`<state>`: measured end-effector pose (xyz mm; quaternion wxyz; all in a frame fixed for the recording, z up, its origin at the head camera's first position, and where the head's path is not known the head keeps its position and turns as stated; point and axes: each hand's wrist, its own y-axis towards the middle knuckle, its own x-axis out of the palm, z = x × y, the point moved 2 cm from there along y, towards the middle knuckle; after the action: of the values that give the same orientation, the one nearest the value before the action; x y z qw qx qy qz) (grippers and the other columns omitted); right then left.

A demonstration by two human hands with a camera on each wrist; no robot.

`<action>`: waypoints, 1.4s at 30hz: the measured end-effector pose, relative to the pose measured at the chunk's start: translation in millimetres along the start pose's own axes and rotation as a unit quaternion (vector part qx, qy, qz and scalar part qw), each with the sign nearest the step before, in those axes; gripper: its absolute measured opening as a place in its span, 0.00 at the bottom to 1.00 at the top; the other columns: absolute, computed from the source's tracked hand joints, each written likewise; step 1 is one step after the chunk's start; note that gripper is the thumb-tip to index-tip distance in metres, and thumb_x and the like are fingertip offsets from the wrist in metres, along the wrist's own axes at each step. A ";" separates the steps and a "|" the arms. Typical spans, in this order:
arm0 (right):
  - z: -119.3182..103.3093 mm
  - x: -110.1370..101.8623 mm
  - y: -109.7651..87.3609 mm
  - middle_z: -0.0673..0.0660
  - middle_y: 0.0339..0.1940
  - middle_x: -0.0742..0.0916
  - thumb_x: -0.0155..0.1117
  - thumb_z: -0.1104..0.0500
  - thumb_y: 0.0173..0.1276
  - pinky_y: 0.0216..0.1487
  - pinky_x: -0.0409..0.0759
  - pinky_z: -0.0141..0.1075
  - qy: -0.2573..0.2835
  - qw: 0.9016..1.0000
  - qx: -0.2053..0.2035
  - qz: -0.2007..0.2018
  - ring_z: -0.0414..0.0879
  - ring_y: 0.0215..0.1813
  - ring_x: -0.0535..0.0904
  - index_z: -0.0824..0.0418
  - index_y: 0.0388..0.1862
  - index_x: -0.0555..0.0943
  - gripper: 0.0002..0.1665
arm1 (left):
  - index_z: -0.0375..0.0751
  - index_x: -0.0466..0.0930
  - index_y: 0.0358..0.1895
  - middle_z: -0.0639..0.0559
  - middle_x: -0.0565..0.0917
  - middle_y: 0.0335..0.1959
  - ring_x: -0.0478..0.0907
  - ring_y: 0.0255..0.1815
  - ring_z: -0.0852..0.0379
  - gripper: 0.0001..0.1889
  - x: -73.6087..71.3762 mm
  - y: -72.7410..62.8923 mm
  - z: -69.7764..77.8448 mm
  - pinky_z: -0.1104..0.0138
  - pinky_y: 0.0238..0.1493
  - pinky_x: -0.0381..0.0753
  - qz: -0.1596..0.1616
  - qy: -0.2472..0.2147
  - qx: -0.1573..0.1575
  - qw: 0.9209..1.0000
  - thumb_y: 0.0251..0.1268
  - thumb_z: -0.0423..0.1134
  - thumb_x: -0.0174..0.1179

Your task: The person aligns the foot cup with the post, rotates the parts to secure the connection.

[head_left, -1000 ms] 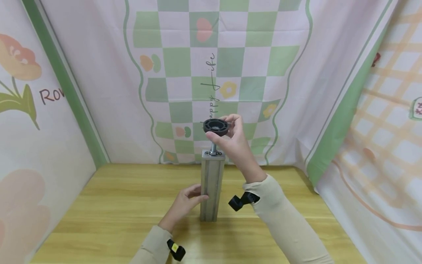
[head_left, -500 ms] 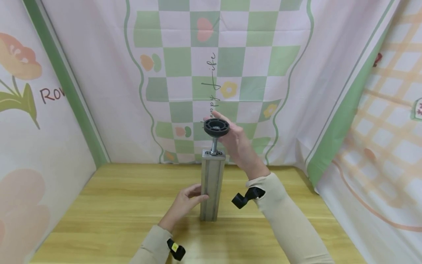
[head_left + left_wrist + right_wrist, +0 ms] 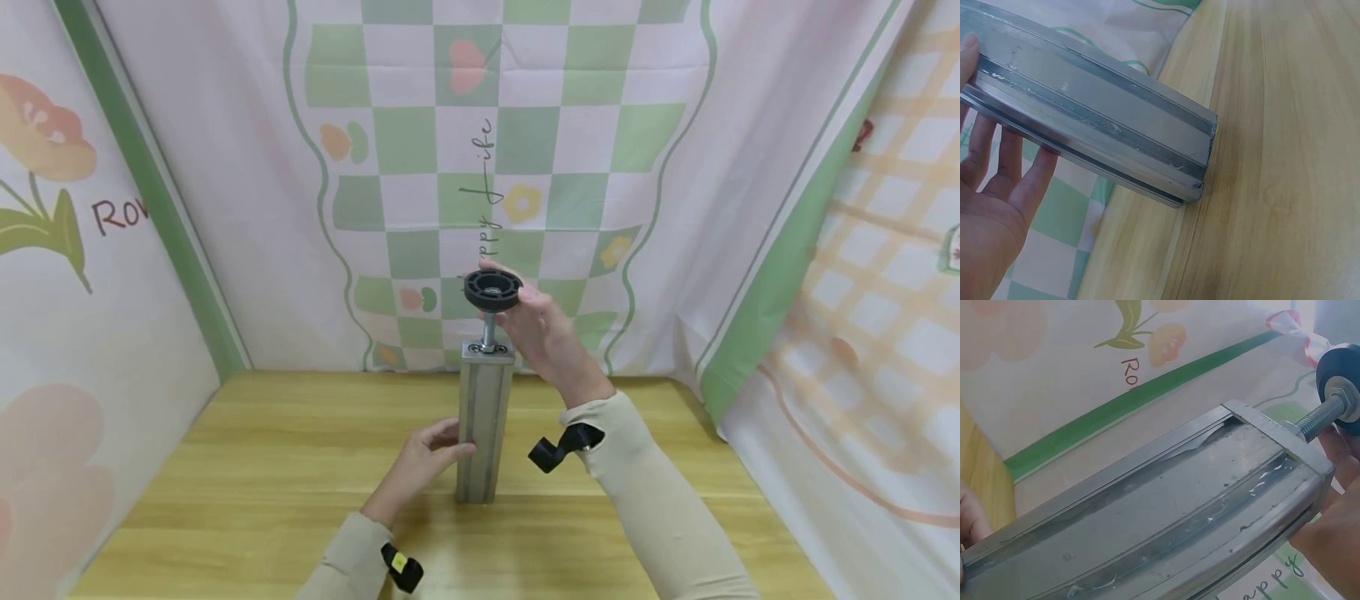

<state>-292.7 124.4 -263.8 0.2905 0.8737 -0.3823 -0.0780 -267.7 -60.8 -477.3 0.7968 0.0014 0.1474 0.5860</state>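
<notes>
A grey aluminium profile (image 3: 483, 417) stands upright on the wooden table. From its top end plate rises a threaded bolt (image 3: 1322, 419) with a hex nut, carrying a round black levelling foot (image 3: 492, 290). My left hand (image 3: 422, 467) grips the profile low down, thumb on the near face and fingers behind; the left wrist view shows those fingers (image 3: 1010, 156) along its edge. Up at the foot, my right hand (image 3: 551, 333) holds the rim from the right, its fingers partly hidden behind the disc. In the right wrist view the palm (image 3: 1335, 537) lies beside the end plate.
The wooden table (image 3: 300, 450) runs back to a green-and-white checked cloth (image 3: 405, 142). Printed curtains hang at left and right. Each sleeve has a black wrist mount, one on the left wrist (image 3: 402, 568) and one on the right wrist (image 3: 564, 447).
The right hand has let its thumb off the near rim, swung its fingers round behind the foot, and closed on the rim again. The left hand and the profile have stayed in place.
</notes>
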 end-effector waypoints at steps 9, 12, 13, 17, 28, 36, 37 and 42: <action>-1.6 2.7 1.3 0.56 0.60 0.79 0.57 0.49 0.67 0.66 0.67 0.41 -0.022 0.998 0.004 0.059 0.47 0.60 0.76 0.68 0.74 0.59 0.43 | 0.50 0.77 0.65 0.54 0.83 0.55 0.76 0.59 0.49 0.28 0.2 -0.9 1.6 0.50 0.59 0.77 0.001 0.002 -0.008 1.000 0.66 0.56 0.66; -3.0 5.4 2.3 0.57 0.58 0.78 0.59 0.52 0.64 0.66 0.68 0.41 -0.033 0.996 -0.003 0.079 0.47 0.59 0.77 0.66 0.70 0.62 0.39 | 0.50 0.77 0.65 0.54 0.83 0.55 0.76 0.60 0.49 0.28 0.0 -1.2 2.2 0.50 0.59 0.77 0.001 0.003 -0.009 1.000 0.65 0.56 0.67; -3.2 5.9 2.2 0.58 0.58 0.78 0.58 0.53 0.63 0.66 0.68 0.40 -0.041 0.996 -0.005 0.082 0.47 0.59 0.76 0.66 0.68 0.62 0.37 | 0.49 0.77 0.65 0.54 0.83 0.55 0.76 0.59 0.48 0.28 0.1 -1.4 2.3 0.50 0.59 0.78 0.000 0.004 -0.006 1.000 0.66 0.55 0.66; -4.9 6.7 -0.2 0.60 0.56 0.78 0.56 0.55 0.64 0.65 0.70 0.38 -0.103 0.990 -0.008 0.098 0.47 0.58 0.76 0.62 0.65 0.61 0.32 | 0.52 0.79 0.63 0.56 0.84 0.54 0.77 0.59 0.50 0.25 0.2 -1.2 3.2 0.51 0.59 0.77 -0.002 0.004 0.000 1.000 0.66 0.54 0.66; -8.6 13.9 -1.8 0.59 0.62 0.75 0.79 0.39 0.55 0.50 0.79 0.32 -0.177 0.974 -0.016 0.142 0.53 0.58 0.75 0.53 0.54 0.59 0.44 | 0.56 0.80 0.62 0.57 0.83 0.53 0.76 0.59 0.51 0.22 0.6 -1.1 4.5 0.50 0.59 0.77 -0.004 -0.006 -0.002 1.000 0.67 0.54 0.66; -8.1 15.3 1.2 0.61 0.71 0.69 0.57 0.35 0.70 0.69 0.64 0.48 -0.214 0.968 -0.028 0.126 0.52 0.69 0.67 0.60 0.76 0.52 0.48 | 0.55 0.80 0.62 0.56 0.84 0.53 0.77 0.58 0.51 0.22 0.3 -1.1 3.5 0.51 0.59 0.77 -0.003 0.002 0.001 1.000 0.67 0.54 0.66; -7.8 14.6 2.2 0.61 0.72 0.68 0.53 0.37 0.71 0.71 0.60 0.51 -0.207 0.971 -0.026 0.118 0.53 0.71 0.66 0.61 0.78 0.50 0.48 | 0.55 0.80 0.62 0.56 0.83 0.53 0.77 0.58 0.51 0.22 0.3 -1.2 3.5 0.51 0.58 0.77 -0.003 0.002 0.001 1.000 0.67 0.54 0.66; -4.0 10.5 5.4 0.67 0.75 0.67 0.51 0.37 0.71 0.73 0.54 0.55 -0.114 0.991 -0.001 0.076 0.60 0.73 0.64 0.63 0.80 0.51 0.50 | 0.54 0.80 0.62 0.56 0.84 0.53 0.77 0.58 0.51 0.22 -0.1 -1.0 2.8 0.51 0.58 0.78 -0.004 0.000 0.005 1.000 0.67 0.53 0.66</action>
<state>-287.2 115.8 -256.5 0.2510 0.8271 -0.4782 -0.1557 -266.1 -60.8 -474.9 0.7990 0.0046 0.1502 0.5823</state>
